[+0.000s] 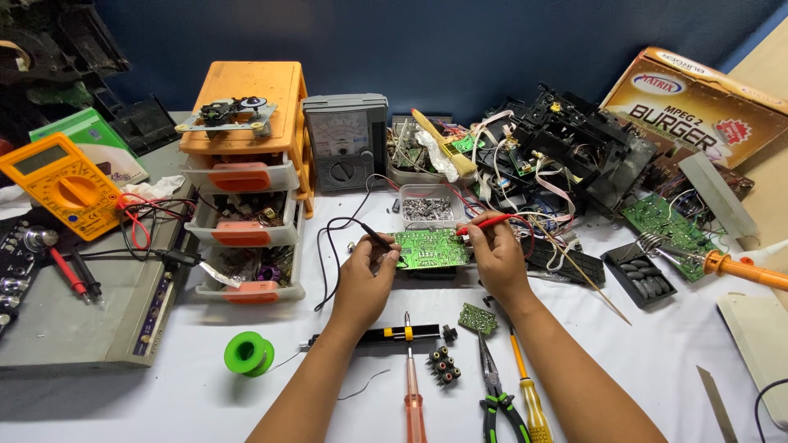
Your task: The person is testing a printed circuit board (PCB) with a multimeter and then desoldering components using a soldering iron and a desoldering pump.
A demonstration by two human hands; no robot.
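Pinching a black probe (376, 236), the left hand (365, 279) touched the green circuit board (431, 248) at the frame's centre, while the right hand (497, 258) gripped a red probe (484, 223) on the board's right edge, above the white surface (197, 394).

The circuit board (430, 248) sits at the frame's centre between the left hand (364, 279) and right hand (495, 258), each holding a probe to it. The drawer unit (246, 184) stands to its left, the meter (345, 142) behind it (upper centre). Screwdrivers (413, 385) and pliers (497, 392) lie below; the soldering iron (722, 264) rests far right.
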